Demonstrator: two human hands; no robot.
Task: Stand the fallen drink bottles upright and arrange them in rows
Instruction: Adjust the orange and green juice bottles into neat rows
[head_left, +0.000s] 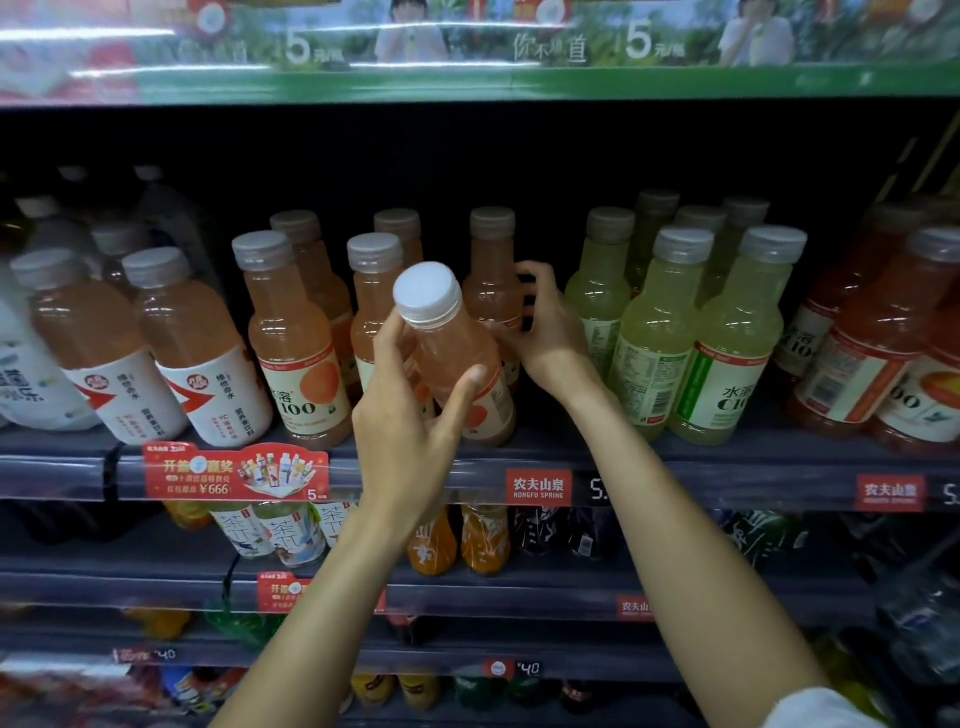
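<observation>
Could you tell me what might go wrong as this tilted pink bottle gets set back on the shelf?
1. The left hand holds the pink bottle tilted near the shelf's front edge; set down crooked, it may tip off.
2. The right hand is wedged between a rear pink bottle and the green bottles; withdrawing it could knock either over.

Peach drink bottle (457, 358): clear plastic, white cap, white-and-orange label; tilted, cap leaning toward the camera, base at the shelf (675, 457) front. Matching upright bottles (291, 343) stand in rows behind and left. Pale green bottles (727, 338): upright, right.
</observation>
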